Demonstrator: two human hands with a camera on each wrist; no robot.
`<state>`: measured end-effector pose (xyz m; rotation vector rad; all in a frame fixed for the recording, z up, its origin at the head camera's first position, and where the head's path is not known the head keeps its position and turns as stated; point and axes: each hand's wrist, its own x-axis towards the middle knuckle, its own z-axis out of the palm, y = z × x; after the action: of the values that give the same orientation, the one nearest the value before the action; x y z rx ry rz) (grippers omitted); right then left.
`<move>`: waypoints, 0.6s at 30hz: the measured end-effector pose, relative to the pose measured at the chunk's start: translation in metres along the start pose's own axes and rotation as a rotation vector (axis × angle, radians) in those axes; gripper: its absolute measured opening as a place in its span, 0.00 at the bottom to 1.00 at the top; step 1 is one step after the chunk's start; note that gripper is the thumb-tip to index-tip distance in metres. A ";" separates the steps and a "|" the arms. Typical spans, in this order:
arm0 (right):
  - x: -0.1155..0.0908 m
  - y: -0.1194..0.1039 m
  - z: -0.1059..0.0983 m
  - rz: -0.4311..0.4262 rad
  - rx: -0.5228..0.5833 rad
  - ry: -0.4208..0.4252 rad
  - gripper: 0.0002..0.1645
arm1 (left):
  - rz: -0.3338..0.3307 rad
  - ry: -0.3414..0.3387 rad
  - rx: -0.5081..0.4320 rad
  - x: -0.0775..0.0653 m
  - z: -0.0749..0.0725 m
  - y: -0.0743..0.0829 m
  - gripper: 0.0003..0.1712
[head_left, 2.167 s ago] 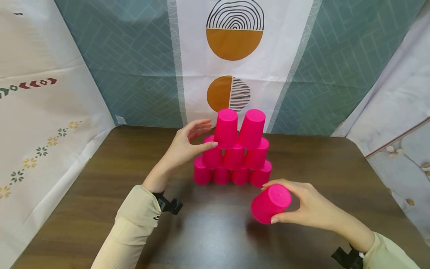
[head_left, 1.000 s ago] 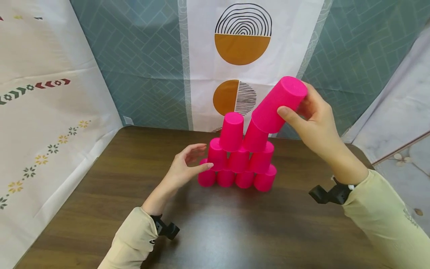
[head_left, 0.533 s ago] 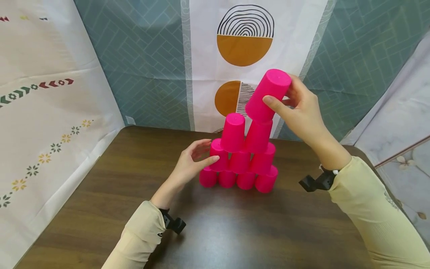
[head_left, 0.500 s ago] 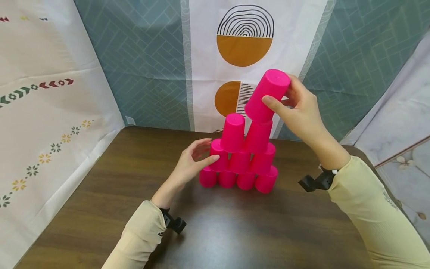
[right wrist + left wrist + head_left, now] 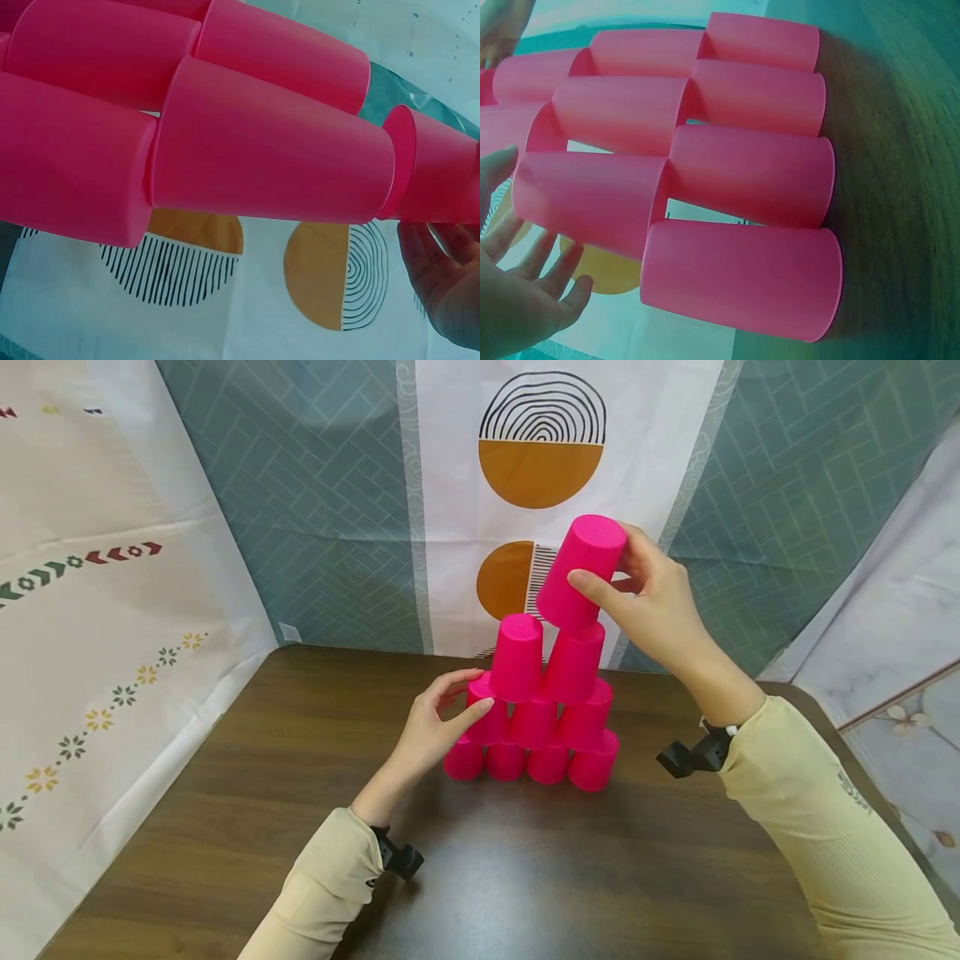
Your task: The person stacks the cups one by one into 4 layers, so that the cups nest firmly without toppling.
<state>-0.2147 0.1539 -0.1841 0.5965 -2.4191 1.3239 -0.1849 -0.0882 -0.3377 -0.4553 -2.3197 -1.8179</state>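
Observation:
My right hand (image 5: 648,597) grips an upside-down pink cup (image 5: 587,553) above the stack, thumb in front and fingers behind. The held cup tilts, its lower rim over the right cup of the third tier (image 5: 576,664). In the right wrist view, the rim of the held cup (image 5: 486,86) is close to that cup's base; whether they touch I cannot tell. The other third-tier cup (image 5: 517,660) stands to its left. My left hand (image 5: 427,731) is beside the left cup of the second tier (image 5: 486,720), its thumb and fingers spread around that side without gripping.
Below are a second tier and a bottom row of cups (image 5: 506,762), all upside down on the dark wooden table (image 5: 510,868). A patterned cloth (image 5: 337,510) hangs behind the table. Black wrist cameras (image 5: 401,860) are strapped to both wrists.
My right hand has lifted its cup from low over the table to above the stack, then shifted slightly left. My left hand has dropped from the third tier to the second.

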 end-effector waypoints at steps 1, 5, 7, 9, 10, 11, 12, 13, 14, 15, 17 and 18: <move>0.000 0.001 0.000 0.001 -0.002 0.000 0.33 | -0.002 0.004 0.002 0.000 0.000 0.000 0.23; 0.002 0.002 0.001 0.001 -0.002 -0.005 0.33 | -0.006 0.009 -0.008 0.003 -0.001 -0.001 0.22; 0.002 0.003 0.001 -0.002 -0.001 -0.010 0.33 | -0.015 0.003 -0.016 0.004 -0.001 -0.001 0.22; 0.003 0.004 0.002 -0.003 -0.002 -0.016 0.33 | -0.027 -0.006 -0.022 0.004 -0.002 -0.001 0.23; 0.003 0.005 0.003 -0.003 -0.002 -0.020 0.33 | -0.036 -0.008 -0.024 0.004 -0.002 0.000 0.23; 0.003 0.005 0.003 -0.003 -0.004 -0.023 0.33 | -0.039 -0.012 -0.028 0.004 -0.002 0.001 0.23; 0.004 0.005 0.004 -0.004 -0.008 -0.026 0.33 | -0.041 -0.016 -0.028 0.003 -0.002 0.006 0.23; 0.004 0.005 0.004 -0.002 -0.011 -0.030 0.33 | -0.042 -0.020 -0.027 0.002 -0.003 0.010 0.23; 0.004 0.005 0.005 -0.001 -0.011 -0.034 0.33 | -0.045 -0.024 -0.027 0.001 -0.003 0.015 0.23; 0.005 0.006 0.006 0.001 -0.011 -0.038 0.33 | -0.047 -0.026 -0.027 0.000 -0.004 0.019 0.23; 0.005 0.006 0.007 0.006 -0.009 -0.046 0.33 | -0.055 -0.031 -0.024 -0.002 -0.004 0.028 0.23; 0.005 0.005 0.008 0.007 -0.010 -0.050 0.33 | -0.052 -0.032 -0.021 -0.003 -0.004 0.031 0.22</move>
<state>-0.2228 0.1491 -0.1894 0.6259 -2.4678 1.3142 -0.1719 -0.0862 -0.3088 -0.4337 -2.3570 -1.8738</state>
